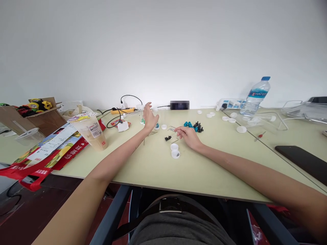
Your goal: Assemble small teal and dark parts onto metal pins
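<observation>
Head view: mid-frame, the right hand (188, 136) pinched a rod (174, 135), seemingly for fine control; the left hand (150, 119) spread wide.

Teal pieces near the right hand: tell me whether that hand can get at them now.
Probably yes: the teal pieces lie just beyond the right hand, with nothing seen between them, though it seems to hold a thin rod.

Left hand (150, 117), centre of frame: fingers spread. Right hand (187, 135), just right of centre: pinching rod (174, 135), black piece (168, 138) at its tip. Two caps (174, 147), below centre. Cup (90, 132), left. Bottle (255, 97), upper right. Phone (302, 161), lower right.
</observation>
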`<action>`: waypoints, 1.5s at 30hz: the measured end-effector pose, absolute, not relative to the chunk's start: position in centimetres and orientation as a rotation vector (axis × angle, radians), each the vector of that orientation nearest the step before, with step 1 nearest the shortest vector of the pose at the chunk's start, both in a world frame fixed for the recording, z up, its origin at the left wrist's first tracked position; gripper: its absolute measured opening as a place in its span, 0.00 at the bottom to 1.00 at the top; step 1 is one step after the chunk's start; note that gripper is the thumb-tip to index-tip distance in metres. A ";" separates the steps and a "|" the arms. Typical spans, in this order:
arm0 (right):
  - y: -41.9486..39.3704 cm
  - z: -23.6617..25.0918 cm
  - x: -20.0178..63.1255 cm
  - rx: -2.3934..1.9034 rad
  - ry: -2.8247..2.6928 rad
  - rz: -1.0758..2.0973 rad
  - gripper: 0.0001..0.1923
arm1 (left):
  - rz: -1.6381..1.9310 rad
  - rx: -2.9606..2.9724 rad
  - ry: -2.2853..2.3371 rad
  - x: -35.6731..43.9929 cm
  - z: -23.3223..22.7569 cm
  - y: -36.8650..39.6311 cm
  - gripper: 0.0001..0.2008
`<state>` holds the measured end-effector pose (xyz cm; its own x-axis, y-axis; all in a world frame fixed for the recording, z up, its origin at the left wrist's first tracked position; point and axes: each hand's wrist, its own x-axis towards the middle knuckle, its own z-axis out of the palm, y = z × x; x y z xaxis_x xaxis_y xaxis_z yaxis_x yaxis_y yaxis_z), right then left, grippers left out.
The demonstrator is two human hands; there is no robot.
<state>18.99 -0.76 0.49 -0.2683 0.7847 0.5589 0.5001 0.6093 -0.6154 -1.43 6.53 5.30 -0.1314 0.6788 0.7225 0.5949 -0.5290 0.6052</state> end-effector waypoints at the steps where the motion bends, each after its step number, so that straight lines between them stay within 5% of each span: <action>1: -0.8 0.5 19.0 -1.023 -1.937 0.395 0.15 | 1.694 2.013 1.460 -1.6 5.0 6.9 0.32; 34: -0.6 0.5 18.8 -0.989 -1.826 0.556 0.10 | 1.887 2.207 1.631 -5.2 2.8 7.4 0.29; 45: 0.7 0.1 19.4 -0.946 -1.430 0.734 0.10 | 1.292 1.970 1.201 -1.1 0.7 8.2 0.26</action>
